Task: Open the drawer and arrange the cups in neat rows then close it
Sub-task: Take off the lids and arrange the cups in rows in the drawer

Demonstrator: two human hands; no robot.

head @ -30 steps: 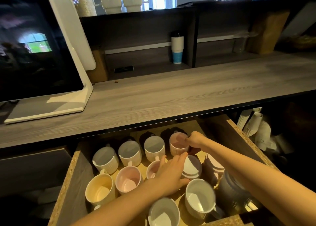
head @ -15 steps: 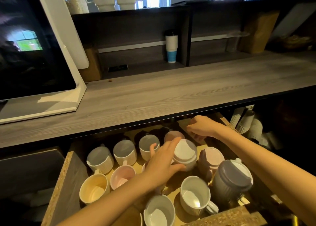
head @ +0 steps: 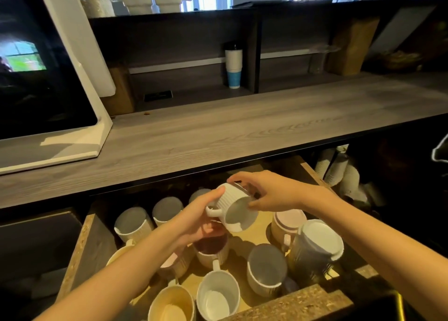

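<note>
Cup (head: pixel 236 209), the white ribbed one, is now hanging in the air above the open drawer (head: pixel 89 248), no longer sitting base-up among the others as it was half a sec ago. Left hand (head: pixel 198 221) is curling round its handle side, thumb on the wall. Right hand (head: pixel 274 194), which was reaching twd the back, is pinching the far rim w/ fingertips. Cup is tilting, mouth facing the camera, so it's prob. being flipped upright. Back-row cups (head: pixel 133 221) are staying lined up. Front cups (head: pixel 218 294) & lidded jug (head: pixel 315 248) are still sitting scattered, so sorting is approx. midway and closing is a way off.
</note>
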